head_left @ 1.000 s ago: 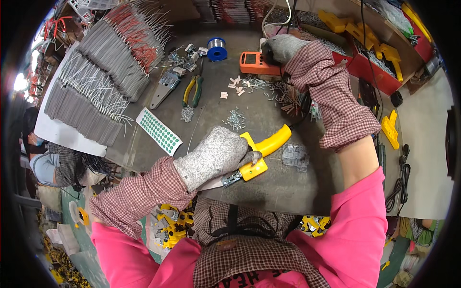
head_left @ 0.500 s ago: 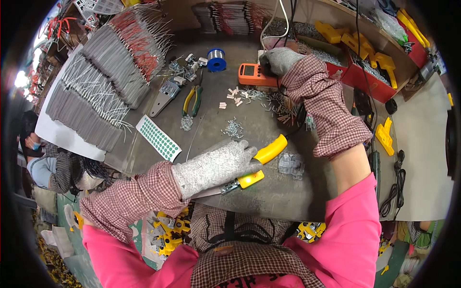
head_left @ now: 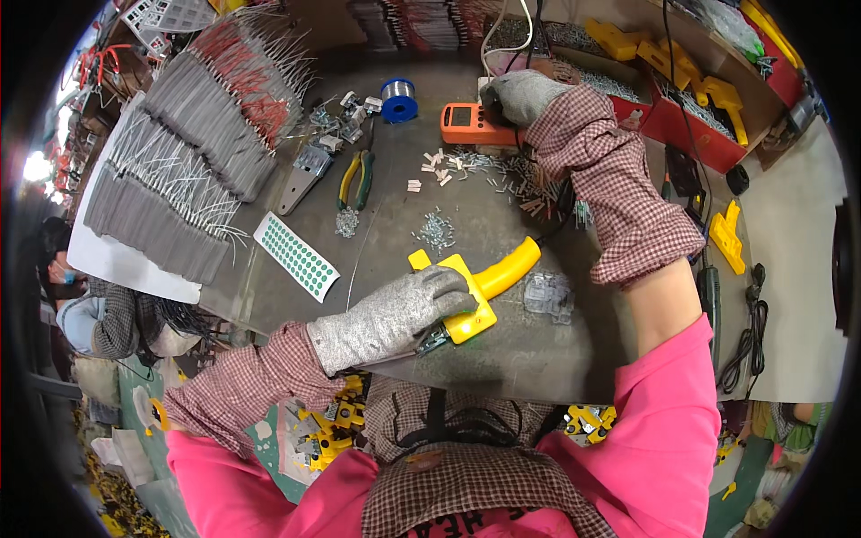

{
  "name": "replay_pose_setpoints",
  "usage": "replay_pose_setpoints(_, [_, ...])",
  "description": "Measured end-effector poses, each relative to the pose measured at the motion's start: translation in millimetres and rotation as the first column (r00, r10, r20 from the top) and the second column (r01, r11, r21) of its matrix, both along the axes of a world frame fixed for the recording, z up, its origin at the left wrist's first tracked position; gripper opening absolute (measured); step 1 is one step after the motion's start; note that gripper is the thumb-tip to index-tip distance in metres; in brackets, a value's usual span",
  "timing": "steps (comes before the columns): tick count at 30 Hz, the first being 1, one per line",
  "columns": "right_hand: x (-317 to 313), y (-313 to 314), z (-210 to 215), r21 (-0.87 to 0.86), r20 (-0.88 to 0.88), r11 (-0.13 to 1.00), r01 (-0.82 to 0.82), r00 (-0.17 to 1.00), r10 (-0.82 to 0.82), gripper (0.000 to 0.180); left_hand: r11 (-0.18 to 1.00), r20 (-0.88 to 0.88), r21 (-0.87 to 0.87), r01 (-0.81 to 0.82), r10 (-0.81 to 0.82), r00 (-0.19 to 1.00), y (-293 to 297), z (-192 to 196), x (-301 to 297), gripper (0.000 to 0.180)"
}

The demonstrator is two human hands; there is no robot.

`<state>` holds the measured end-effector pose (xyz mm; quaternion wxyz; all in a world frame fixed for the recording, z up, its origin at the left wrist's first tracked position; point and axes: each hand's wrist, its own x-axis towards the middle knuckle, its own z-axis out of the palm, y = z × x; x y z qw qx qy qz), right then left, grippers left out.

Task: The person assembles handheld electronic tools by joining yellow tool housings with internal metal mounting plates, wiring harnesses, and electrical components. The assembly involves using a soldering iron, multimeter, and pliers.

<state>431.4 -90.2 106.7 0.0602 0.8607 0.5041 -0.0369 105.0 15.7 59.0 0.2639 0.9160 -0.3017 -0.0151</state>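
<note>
My left hand, in a grey knit glove, grips a yellow plastic handle part lying near the front of the grey workbench. My right hand, also gloved, reaches to the far side and rests on the right end of an orange handheld meter. Small white and metal pieces lie scattered between the two hands. A little pile of screws sits just beyond the yellow part.
Rows of grey and red wired components fill the left of the bench. Pliers, a blue solder spool, a sheet of green dots and a metal bracket lie nearby. Red bins with yellow parts stand at right.
My left hand has shifted the yellow part slightly toward me. My right hand stays on the orange meter; the view has tilted a little.
</note>
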Motion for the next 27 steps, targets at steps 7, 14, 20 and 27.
replay_pose_setpoints(7, [4,-2,-2,0.015,-0.015,1.0,-0.003,1.0,0.003,0.027,0.994,-0.021,-0.098,-0.058,0.056,0.998,2,0,0,0.047])
replay_pose_setpoints(14, [-1,-26,-2,0.124,0.001,0.992,0.008,1.0,-0.008,0.029,0.685,-0.194,-0.482,-0.546,0.524,0.829,4,-15,-19,0.042])
replay_pose_setpoints(20, [-73,-78,36,0.855,0.279,0.447,-0.263,0.96,0.031,0.037,0.204,-0.476,-0.724,-0.659,0.544,0.691,-14,-48,-38,0.045])
replay_pose_setpoints(27, [-114,-178,48,0.912,0.297,0.396,-0.106,0.836,-0.461,0.028,0.086,-0.606,-0.751,-0.655,0.303,0.735,6,-58,-44,0.055])
